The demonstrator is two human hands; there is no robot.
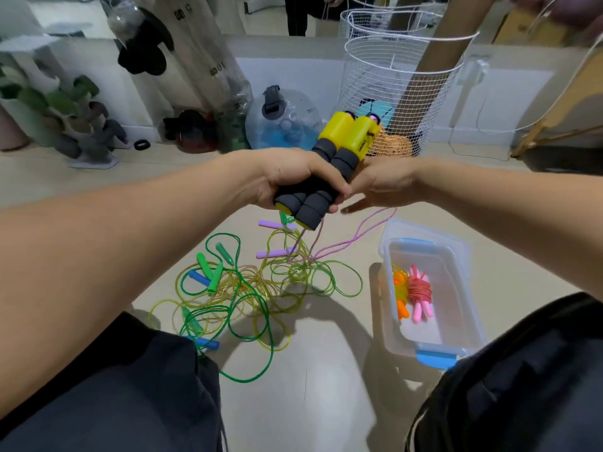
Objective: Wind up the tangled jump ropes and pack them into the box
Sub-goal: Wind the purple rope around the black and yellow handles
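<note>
My left hand (287,177) grips two jump-rope handles (329,164) side by side, each with a yellow top and grey foam grip. Their pink braided rope (352,238) hangs down from the handles to the floor. My right hand (378,187) sits just right of the handles with its fingers stretched out; whether it holds the rope I cannot tell. Below lies a tangle of green and yellow ropes (248,288) with green, blue and purple handles. A clear plastic box (456,321) with blue clips stands to the right and holds a wound orange rope (402,288) and a wound pink rope (421,293).
A white wire basket (398,93) stands behind the hands, with a large clear water jug (284,120) to its left. Bags and plants line the back wall at left. My dark-clothed knees fill the lower corners.
</note>
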